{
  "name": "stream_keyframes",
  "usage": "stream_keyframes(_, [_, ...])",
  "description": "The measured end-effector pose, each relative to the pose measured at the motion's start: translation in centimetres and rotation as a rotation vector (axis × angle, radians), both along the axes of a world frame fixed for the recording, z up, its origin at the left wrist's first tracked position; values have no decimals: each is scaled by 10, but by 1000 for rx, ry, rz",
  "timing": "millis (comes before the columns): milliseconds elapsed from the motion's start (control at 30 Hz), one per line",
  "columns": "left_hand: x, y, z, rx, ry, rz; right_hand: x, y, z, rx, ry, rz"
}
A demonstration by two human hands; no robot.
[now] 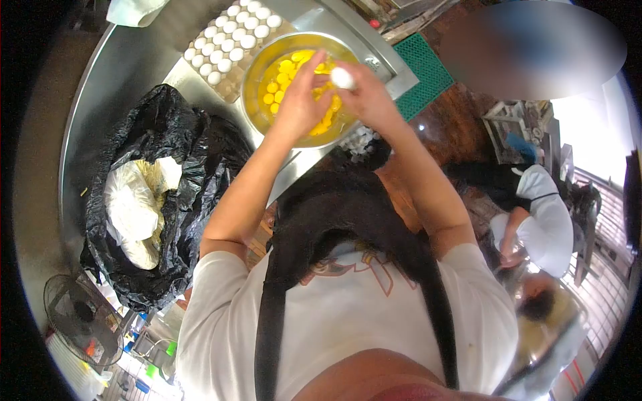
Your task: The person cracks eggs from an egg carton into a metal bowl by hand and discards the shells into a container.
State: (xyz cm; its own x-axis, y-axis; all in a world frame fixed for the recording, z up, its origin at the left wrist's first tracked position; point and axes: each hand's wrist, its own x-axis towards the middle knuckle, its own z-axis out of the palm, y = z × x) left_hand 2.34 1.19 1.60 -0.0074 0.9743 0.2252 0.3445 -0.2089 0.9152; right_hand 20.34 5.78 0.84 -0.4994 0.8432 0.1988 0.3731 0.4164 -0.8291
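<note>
A large metal bowl [252,113] with many cracked yolks [286,67] in it stands on the steel counter. Over the bowl, my right hand [369,100] grips a white egg [342,78], whose shell looks whole from here. My left hand [302,103] is close beside it, also above the yolks, with its fingers apart and nothing visible in them. Left of the bowl lies a cardboard tray [229,85] with rows of white eggs [231,28]. Beneath my right forearm, a heap of eggshells [361,142] sits in a dark container or bag.
A black plastic bag [180,134] holding a pale plastic-wrapped bundle [137,207] lies left. A fan [80,314] stands lower left. To the right are a green mat [422,73] and a person in a white shirt [545,220]. The counter edge [294,175] runs before my body.
</note>
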Motion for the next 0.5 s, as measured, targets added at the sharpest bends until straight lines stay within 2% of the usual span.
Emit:
stream_keyframes(67, [0,0,8,26,-205,25,19,-2,20,-202,50,-53])
stream_keyframes(100, [-17,7,6,-16,-67,95,37,-3,13,-320,149,-25])
stream_keyframes(133, [-43,19,-2,-62,67,160,50,-7,29,-468,118,0])
stream_keyframes(167, [-69,33,-12,-106,196,221,67,-9,38,-735,39,20])
stream_keyframes(233, [-120,64,-38,-148,217,491,97,-19,27,-907,-97,41])
stream_keyframes(267, [-148,76,-59,-121,385,502,108,-23,19,-985,-183,32])
stream_keyframes(300, [-173,85,-80,-92,553,511,117,-29,0,-1027,-266,-2])
stream_keyframes(367, [-201,102,-110,-211,719,443,134,-42,-51,-1109,-437,-78])
stream_keyframes(433, [-217,115,-127,-248,858,354,143,-54,-99,-810,-720,-71])
stream_keyframes(500, [-225,117,-139,-215,968,241,141,-59,-105,-851,-664,-194])
